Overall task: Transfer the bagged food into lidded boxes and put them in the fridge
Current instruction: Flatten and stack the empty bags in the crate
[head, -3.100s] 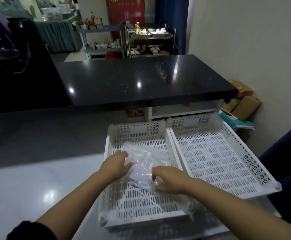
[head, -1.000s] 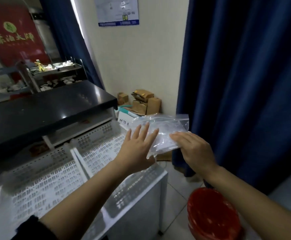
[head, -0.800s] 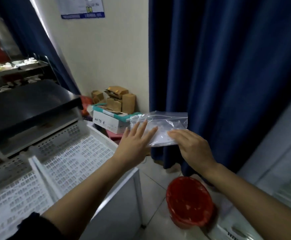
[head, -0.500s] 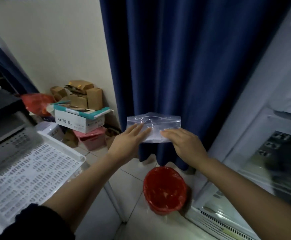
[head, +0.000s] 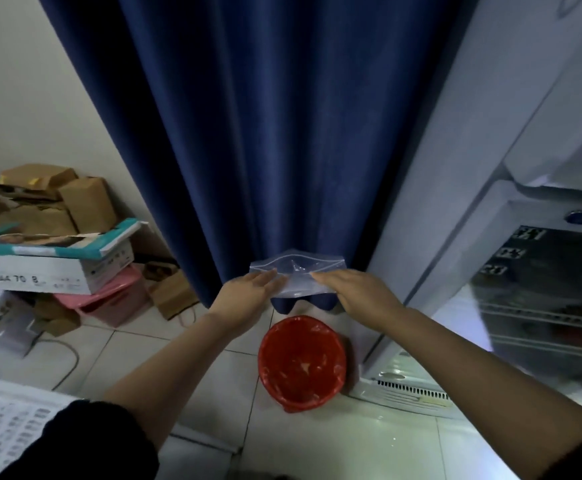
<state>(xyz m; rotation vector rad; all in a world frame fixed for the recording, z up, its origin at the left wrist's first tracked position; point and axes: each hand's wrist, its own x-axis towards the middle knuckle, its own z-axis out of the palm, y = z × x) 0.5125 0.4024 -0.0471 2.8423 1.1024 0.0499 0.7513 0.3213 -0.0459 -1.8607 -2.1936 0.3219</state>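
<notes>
Fridge (head: pixel 511 209): cut off at your right edge, interior blurred. White crate (head: pixel 2 424): cropped lower left. Clear bag (head: pixel 296 271): contents indiscernible to you.

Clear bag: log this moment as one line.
left hand: holding clear bag | right hand: holding bag | bag: looks empty, above red bin | fridge: at right

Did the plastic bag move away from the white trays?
Yes. The plastic bag was in a white tray; now both hands hold it up above the red bin, beside the fridge.
</notes>
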